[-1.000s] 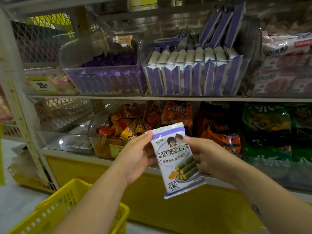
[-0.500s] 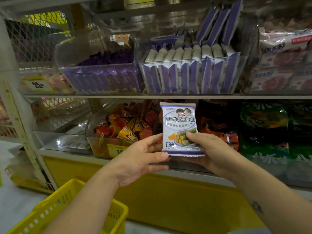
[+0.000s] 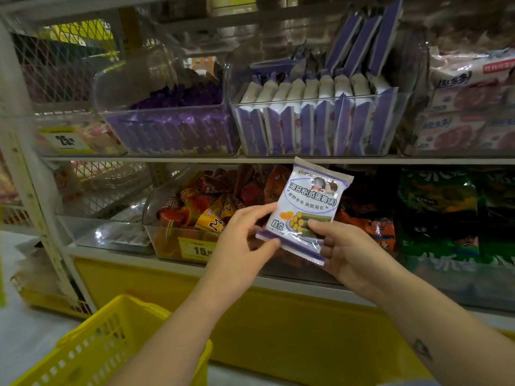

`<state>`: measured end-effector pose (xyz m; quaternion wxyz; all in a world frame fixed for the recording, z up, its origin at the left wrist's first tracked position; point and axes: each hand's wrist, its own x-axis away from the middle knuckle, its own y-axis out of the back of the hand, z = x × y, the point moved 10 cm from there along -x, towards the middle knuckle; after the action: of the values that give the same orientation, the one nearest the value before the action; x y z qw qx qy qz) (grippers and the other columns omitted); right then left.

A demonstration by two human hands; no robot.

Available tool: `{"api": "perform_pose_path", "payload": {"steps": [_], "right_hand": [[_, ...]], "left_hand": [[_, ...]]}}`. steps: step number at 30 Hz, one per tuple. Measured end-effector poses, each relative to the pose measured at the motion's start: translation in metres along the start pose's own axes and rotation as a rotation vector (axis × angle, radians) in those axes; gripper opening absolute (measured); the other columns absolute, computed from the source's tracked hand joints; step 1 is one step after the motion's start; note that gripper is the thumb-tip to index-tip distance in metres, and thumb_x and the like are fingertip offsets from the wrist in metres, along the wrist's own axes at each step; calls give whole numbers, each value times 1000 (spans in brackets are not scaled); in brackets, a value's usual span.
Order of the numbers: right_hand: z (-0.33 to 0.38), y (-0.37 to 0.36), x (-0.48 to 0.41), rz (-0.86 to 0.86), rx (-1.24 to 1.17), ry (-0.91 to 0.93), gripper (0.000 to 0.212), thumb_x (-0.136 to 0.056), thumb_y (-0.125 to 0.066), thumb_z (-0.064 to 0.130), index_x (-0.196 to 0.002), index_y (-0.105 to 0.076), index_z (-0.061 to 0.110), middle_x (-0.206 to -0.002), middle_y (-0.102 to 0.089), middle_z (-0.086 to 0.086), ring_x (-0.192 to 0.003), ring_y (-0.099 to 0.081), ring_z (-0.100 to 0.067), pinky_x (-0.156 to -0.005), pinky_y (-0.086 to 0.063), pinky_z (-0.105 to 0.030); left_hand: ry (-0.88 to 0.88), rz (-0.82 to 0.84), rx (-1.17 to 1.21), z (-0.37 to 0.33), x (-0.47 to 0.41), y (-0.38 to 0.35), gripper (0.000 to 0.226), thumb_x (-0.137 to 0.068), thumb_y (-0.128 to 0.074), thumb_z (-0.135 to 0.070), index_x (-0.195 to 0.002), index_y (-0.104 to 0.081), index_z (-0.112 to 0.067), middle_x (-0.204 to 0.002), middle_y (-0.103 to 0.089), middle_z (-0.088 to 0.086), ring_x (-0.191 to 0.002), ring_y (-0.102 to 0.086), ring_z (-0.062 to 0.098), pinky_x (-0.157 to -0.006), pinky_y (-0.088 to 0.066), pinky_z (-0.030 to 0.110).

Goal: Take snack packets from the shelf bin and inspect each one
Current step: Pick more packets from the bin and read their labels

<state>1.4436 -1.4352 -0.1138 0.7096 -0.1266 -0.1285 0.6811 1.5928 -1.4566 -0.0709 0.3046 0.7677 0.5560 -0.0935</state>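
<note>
Left hand [image 3: 239,243] pinched the packet [image 3: 309,201] at its lower left corner: thumb on the printed face, index finger lying along the left edge, other fingers behind and hidden. Right hand [image 3: 348,254] gripped the lower right: thumb [image 3: 320,227] pressed on the front, fingers curled behind the back. We logged both hands clamped on the packet, neither slack.

The packet was held in the air in front of the lower shelf, over the orange snacks [image 3: 200,207] and their bin [image 3: 167,243], not resting on anything. Its top edge sat just under the upper shelf lip [image 3: 167,159] in this view; we could not tell the gap in depth. The clear bin [image 3: 306,103] of matching purple-and-white packets stood on the upper shelf directly above. Open air lay to the packet's left and right. The yellow basket [image 3: 111,344] was low on the left, well apart from the hands.

The long axis ran near upright, top leaning slightly right. Printed face was toward the camera, text right way up, the purple sealed bottom edge down between the two hands.
</note>
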Motion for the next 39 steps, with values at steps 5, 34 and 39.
{"api": "perform_pose_path", "payload": {"steps": [5, 34, 39], "right_hand": [[8, -9, 4, 3, 87, 145, 31, -89, -63, 11, -119, -62, 19, -104, -75, -5, -87, -74, -23, -66, -60, -31], [36, -35, 18, 23, 750, 537, 75, -90, -64, 12, -129, -27, 64, -106, -54, 33, -104, -59, 8, -72, -58, -22], [44, -53, 30, 88, 821, 629, 83, -90, -65, 18, -142, -17, 61, -135, -42, 40, -123, -48, 9, -92, -53, -23]], "left_hand": [[-139, 46, -323, -13, 6, -18, 56, -83, -73, -37, -132, -49, -48, -125, -21, -45, -127, -22, -9, -96, -18, 0], [310, 101, 607, 30, 1, -15, 34, -98, -51, -15, -126, -54, -34, -119, -68, 0, -111, -65, 26, -88, -53, 60], [341, 103, 791, 30, 1, -17, 36, -100, -45, -18, -132, -52, -34, -133, -59, 12, -122, -56, 36, -88, -51, 63]]}}
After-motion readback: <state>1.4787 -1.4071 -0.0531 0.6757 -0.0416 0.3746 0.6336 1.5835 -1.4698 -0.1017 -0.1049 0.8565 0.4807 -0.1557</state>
